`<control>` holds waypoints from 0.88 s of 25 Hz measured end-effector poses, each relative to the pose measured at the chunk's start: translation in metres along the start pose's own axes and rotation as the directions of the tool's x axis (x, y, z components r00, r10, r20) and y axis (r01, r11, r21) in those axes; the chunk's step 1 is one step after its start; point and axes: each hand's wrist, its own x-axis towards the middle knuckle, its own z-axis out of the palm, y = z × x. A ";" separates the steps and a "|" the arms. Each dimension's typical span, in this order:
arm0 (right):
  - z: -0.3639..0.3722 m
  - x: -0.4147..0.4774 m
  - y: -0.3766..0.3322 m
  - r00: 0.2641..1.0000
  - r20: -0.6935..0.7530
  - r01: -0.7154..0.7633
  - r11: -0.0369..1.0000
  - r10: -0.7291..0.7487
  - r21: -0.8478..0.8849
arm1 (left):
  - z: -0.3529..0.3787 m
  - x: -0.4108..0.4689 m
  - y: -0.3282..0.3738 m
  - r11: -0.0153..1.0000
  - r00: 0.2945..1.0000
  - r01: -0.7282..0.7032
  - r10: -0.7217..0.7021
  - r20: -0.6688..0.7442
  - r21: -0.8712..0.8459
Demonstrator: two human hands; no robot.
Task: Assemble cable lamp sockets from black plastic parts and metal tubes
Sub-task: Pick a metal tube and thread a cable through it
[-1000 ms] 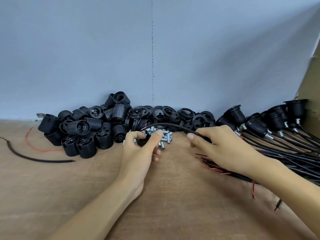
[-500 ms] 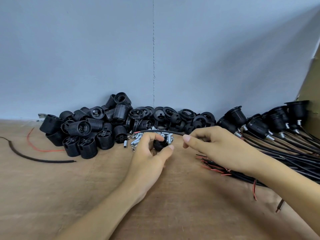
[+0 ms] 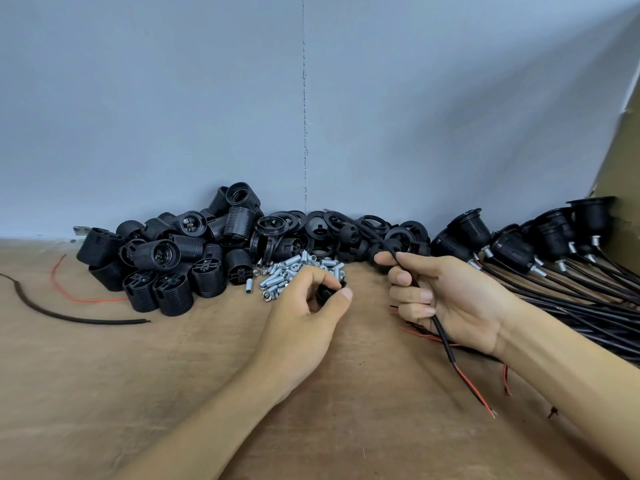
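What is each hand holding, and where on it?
Left hand pinches a small black part, mostly hidden; right hand grips a black cable above its stripped end.

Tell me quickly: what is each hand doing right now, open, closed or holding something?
Left hand: closed, pinching a small black plastic part.
Right hand: closed, gripping a black cable.

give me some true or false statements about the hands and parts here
1. The right hand grips a black cable. True.
2. The left hand is empty. False: its fingers pinch a small black part.
3. The metal tubes lie in a pile in front of the black socket parts. True.
4. The sockets with cables attached lie on the left. False: they lie on the right.
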 end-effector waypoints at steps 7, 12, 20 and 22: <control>-0.011 -0.003 -0.012 0.992 0.109 -0.056 0.990 0.071 -0.132 | -0.001 -0.001 0.004 1.000 0.993 -0.001 0.000 -0.116 -0.008; -0.015 -0.008 -0.013 0.980 0.165 -0.068 0.963 0.113 -0.260 | -0.006 0.002 0.002 0.997 0.984 0.012 -0.024 -0.177 -0.072; -0.018 -0.009 -0.013 0.954 0.266 -0.065 0.960 0.140 -0.274 | -0.014 0.007 -0.001 0.949 0.973 0.129 -0.176 -0.146 -0.287; -0.019 -0.010 -0.014 0.942 0.296 -0.064 0.950 0.159 -0.307 | -0.014 0.008 -0.001 0.943 0.973 0.111 -0.167 -0.157 -0.314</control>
